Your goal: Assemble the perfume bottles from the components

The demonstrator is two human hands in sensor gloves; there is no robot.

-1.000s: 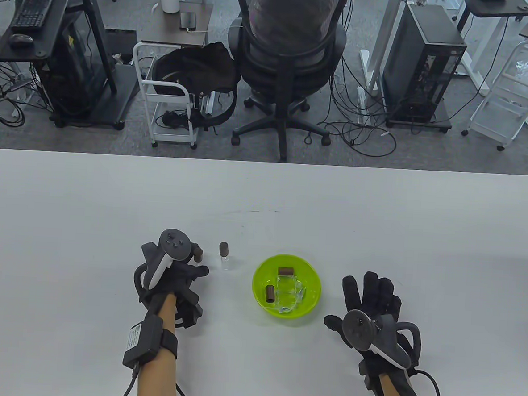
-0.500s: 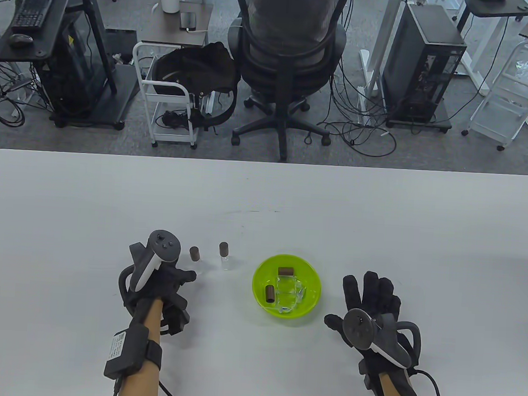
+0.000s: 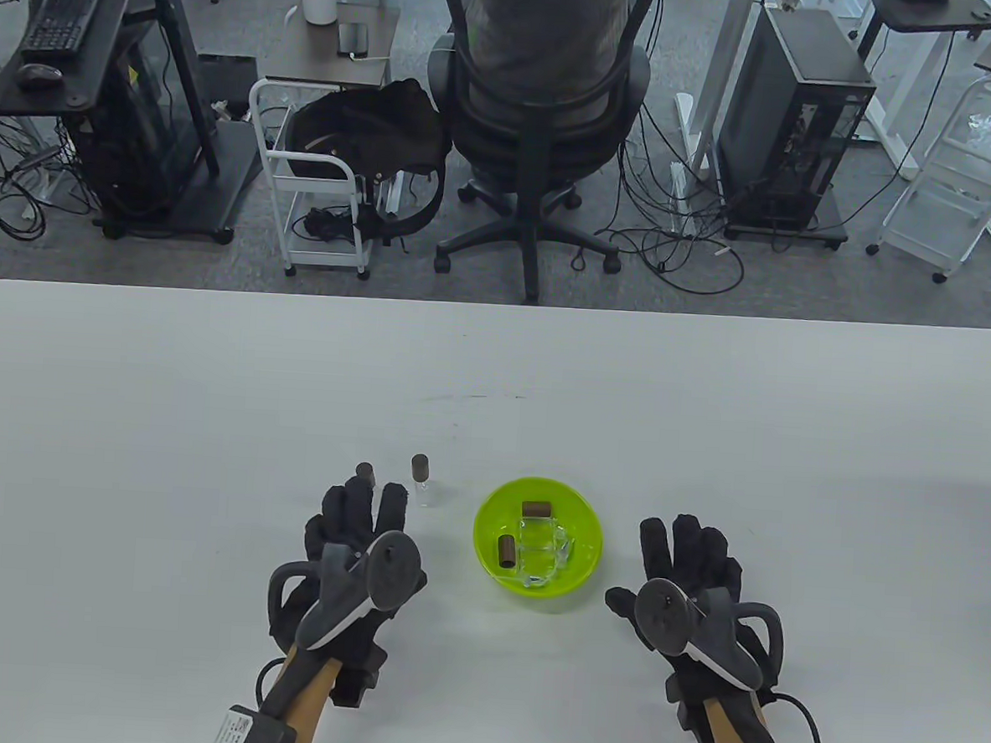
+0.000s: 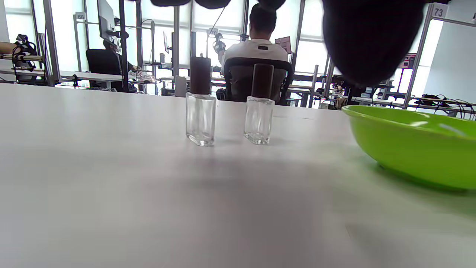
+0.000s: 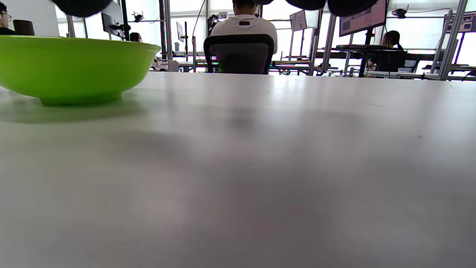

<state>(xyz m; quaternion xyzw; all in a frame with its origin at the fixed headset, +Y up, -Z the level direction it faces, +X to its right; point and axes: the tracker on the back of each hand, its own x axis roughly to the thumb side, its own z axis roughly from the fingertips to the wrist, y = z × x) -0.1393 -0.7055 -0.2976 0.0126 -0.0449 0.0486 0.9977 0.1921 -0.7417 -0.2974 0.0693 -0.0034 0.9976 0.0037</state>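
Both hands flat on the white surface (image 3: pixel 207 421), palms down, fingers straight, nothing held. Left hand (image 3: pixel 359 539) grip released, fingertips just short of 2 capped perfume bottles. Left bottle (image 4: pixel 200 108) & right bottle (image 4: pixel 259 105) stand upright side by side w/ a gap between, clear glass bodies, dark brown caps on; in table view the left one is partly hidden behind the left fingers. Right hand (image 3: pixel 689 568) grip released too, resting just right of the green bowl (image 3: pixel 486 518), not touching it. Bowl sits between the two hands, right of the bottles. Inside: 2 loose brown caps, one (image 3: pixel 537 508) at the far side, one (image 3: pixel 505 551) at the left, plus clear glass bottle bodies (image 3: pixel 545 551) piled in the middle; count unclear, looks like a couple. Right wrist view shows only the bowl's outer wall & bare surface. Trackers sit on the backs of both hands.
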